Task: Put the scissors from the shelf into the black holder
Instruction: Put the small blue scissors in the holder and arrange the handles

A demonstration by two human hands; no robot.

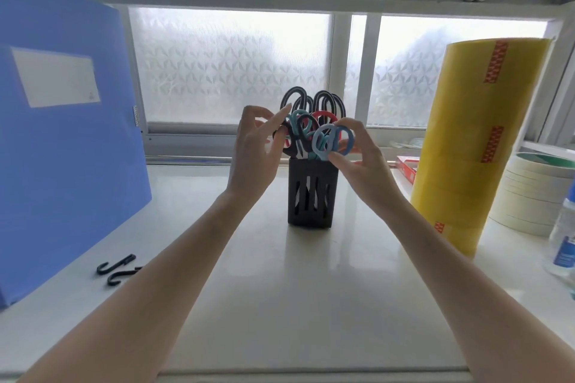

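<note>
The scissors stood crowded in the black holder. The right hand pinched pale-blue loops; the left hand seemingly steadied dark handles. Stiff, light, tangle-prone; best gripped by the loops.

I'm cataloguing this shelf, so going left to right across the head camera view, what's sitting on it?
blue folder → black hooks → left hand → black holder crammed with scissors → right hand → red box → yellow tape stack → masking tape rolls → bottle
</note>
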